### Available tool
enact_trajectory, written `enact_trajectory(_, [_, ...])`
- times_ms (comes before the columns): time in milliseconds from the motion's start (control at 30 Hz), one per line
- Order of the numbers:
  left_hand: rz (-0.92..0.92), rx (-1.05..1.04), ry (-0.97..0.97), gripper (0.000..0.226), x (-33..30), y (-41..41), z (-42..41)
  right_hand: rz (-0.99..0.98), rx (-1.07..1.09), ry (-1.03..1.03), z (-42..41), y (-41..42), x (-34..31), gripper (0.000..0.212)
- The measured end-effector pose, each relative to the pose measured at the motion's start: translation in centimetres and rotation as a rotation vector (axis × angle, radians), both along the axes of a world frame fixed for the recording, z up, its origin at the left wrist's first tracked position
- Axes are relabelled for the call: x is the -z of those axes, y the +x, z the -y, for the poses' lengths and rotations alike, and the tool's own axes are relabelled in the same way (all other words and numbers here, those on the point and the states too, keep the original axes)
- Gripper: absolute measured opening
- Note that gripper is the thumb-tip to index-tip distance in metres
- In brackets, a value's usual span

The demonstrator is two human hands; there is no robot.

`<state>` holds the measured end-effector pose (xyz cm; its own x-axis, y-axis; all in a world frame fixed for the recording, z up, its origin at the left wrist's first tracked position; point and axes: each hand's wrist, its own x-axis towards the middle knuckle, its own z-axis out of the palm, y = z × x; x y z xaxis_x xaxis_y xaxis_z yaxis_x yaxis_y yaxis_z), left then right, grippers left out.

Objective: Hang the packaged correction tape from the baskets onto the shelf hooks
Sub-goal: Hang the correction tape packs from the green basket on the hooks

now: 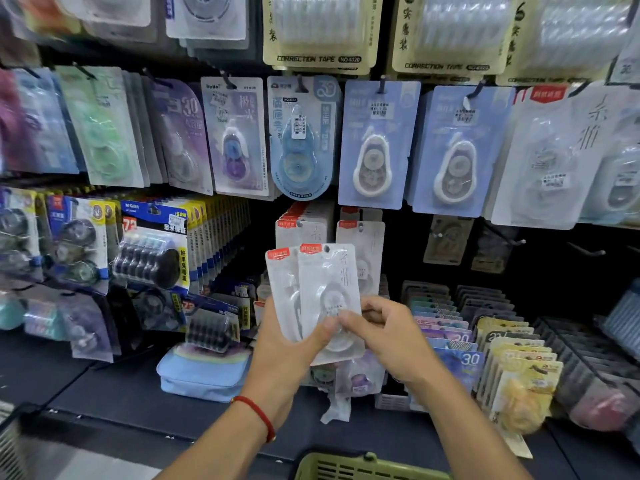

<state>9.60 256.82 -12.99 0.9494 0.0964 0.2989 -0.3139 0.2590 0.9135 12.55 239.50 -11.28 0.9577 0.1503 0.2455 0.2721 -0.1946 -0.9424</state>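
Broadly, the dark shelf wall [398, 244] fills the view, its rows of hooks crowded with carded correction tapes. At the near edge, low and centre, only the rim of a green slatted plastic basket [360, 466] shows.

Between basket and shelf, a small fan of white translucent correction-tape packs [325, 282] with red top tabs is held upright. Two show plainly, the right one overlapping the left. Just beyond them, matching white packs [360, 247] hang on the shelf, which looks like the place they belong. Further right, bare hooks [512, 241] jut out.

The left hand [287, 344], a red cord bracelet [258, 415] at its wrist, grips the fan from below with the thumb laid across the front. The right hand [388, 332] pinches the lower part of the front pack between thumb and fingers.

The step in hand appears to be parting one pack from the bunch before hanging it. Next, the front pack would need to be slid free and raised, and its small hang hole [326, 249] lined up with a hook tip. The tips behind the fan are hidden, so how full they are cannot be told.
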Motion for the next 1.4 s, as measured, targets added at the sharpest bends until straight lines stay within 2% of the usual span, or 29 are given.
enact_trajectory(133, [-0.062, -0.052, -0.021, 0.037, -0.1, 0.0, -0.1, 0.057, 0.203, 0.144, 0.1, -0.1, -0.2, 0.019])
enact_trajectory(367, [-0.001, -0.189, 0.049, 0.042, 0.2, 0.3, -0.3, 0.107, 0.317, 0.164, -0.3, -0.3, -1.2, 0.021])
enact_trajectory(533, [0.090, -0.258, 0.067, 0.032, -0.1, -0.1, -0.3, 0.137, 0.374, 0.170, -1.2, -0.7, -2.1, 0.025])
enact_trajectory(633, [0.139, -0.317, 0.074, 0.029, -0.5, -0.2, -0.5, 0.137, 0.449, 0.058, -1.2, -0.4, -2.3, 0.031])
enact_trajectory(733, [0.109, -0.285, 0.089, 0.031, -0.6, -0.2, -0.4, 0.136, 0.573, -0.265, -1.0, -0.2, -1.7, 0.049])
enact_trajectory(767, [0.096, -0.248, 0.086, 0.033, -0.6, -0.3, -0.3, 0.136, 0.581, -0.312, -0.9, -0.1, -1.5, 0.048])
enact_trajectory(833, [0.054, -0.136, 0.037, 0.033, -0.7, -0.3, 0.1, 0.098, 0.422, -0.187, -0.7, 0.0, -1.3, 0.033])
enact_trajectory(933, [-0.005, 0.028, -0.015, 0.033, -0.6, -0.4, 0.7, -0.041, 0.038, 0.090, -0.8, -0.1, -1.2, 0.020])
enact_trajectory(967, [-0.012, 0.042, -0.008, 0.034, -0.5, -0.4, 0.9, -0.038, 0.003, 0.126, -0.8, -0.1, -1.2, 0.019])
enact_trajectory(1167, [-0.043, -0.067, 0.119, 0.053, 0.2, 0.1, 1.7, 0.079, 0.302, 0.195, -1.0, 0.4, -0.9, 0.023])
enact_trajectory(1400, [0.021, -0.086, 0.134, 0.056, -0.1, 0.2, 2.8, 0.167, 0.396, 0.192, -0.6, 0.2, -1.7, 0.027])
